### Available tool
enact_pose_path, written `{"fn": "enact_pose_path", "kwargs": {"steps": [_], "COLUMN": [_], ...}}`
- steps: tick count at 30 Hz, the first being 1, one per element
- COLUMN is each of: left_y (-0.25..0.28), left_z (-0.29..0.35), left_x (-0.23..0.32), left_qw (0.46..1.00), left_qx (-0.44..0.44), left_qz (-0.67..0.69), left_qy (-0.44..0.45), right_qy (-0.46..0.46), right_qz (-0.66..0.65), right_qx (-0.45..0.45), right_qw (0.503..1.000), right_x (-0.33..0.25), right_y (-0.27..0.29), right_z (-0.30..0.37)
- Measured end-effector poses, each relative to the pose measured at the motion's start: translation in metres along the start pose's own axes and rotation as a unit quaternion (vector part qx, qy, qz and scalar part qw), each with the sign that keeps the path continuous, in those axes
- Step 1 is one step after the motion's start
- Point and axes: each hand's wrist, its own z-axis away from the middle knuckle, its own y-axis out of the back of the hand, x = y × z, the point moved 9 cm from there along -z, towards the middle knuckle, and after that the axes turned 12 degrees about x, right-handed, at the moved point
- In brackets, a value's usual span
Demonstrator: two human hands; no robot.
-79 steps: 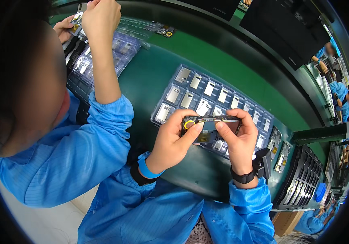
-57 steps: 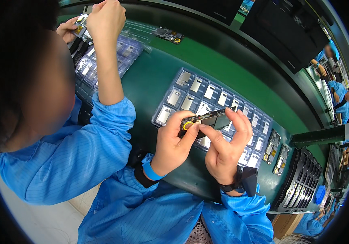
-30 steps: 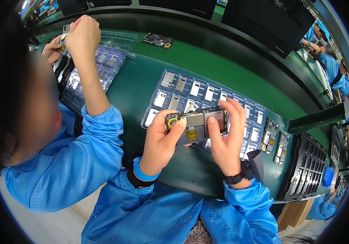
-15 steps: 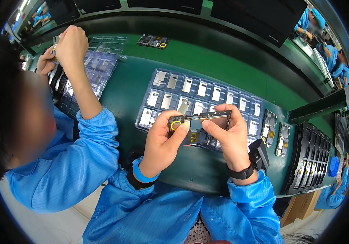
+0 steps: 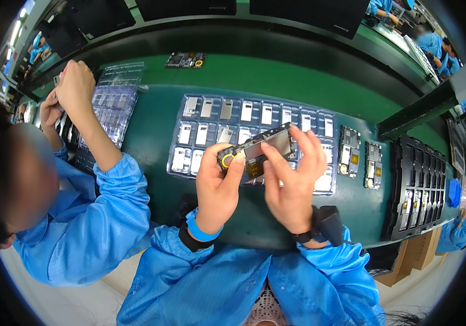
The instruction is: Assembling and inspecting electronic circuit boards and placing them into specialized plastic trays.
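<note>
My left hand (image 5: 216,187) is closed round the left end of a small circuit board (image 5: 253,170), its thumb beside a yellow ring on the board. A shiny silver plate (image 5: 278,144) lies along the board's upper face. My right hand (image 5: 292,190) has one finger pressed on that plate, while its other fingers reach round the board's right end. The board is tilted, its right end higher. Behind it lies a clear plastic tray (image 5: 194,146) with silver metal pieces in its pockets, partly hidden by my hands.
Two circuit boards (image 5: 349,152) (image 5: 373,165) lie right of the tray, then a black rack (image 5: 401,185) holding several boards. Another board (image 5: 185,60) lies at the back. At left, a co-worker's hands (image 5: 75,89) work above a second clear tray (image 5: 114,98). A green post (image 5: 417,111) slants at right.
My right hand has shifted its grip, its fingers now more stretched along the board. The board has tipped up at its right end. The whole view has turned slightly to the right.
</note>
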Motion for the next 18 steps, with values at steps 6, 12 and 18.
{"fn": "enact_pose_path", "kwargs": {"steps": [6, 12, 18], "left_y": [-0.008, -0.011, -0.022], "left_z": [0.000, 0.003, 0.012], "left_x": [-0.004, -0.003, 0.003], "left_qw": [0.998, 0.999, 0.997], "left_qx": [0.036, 0.024, -0.066], "left_qz": [0.042, 0.029, -0.009], "left_qy": [-0.023, -0.003, 0.029], "right_qy": [-0.043, -0.136, -0.431], "right_qz": [-0.024, -0.081, -0.390], "right_qx": [-0.003, 0.055, -0.070], "right_qw": [0.999, 0.986, 0.810], "right_x": [0.008, 0.035, 0.068], "right_y": [-0.013, 0.002, -0.021], "right_z": [0.009, -0.004, 0.011]}}
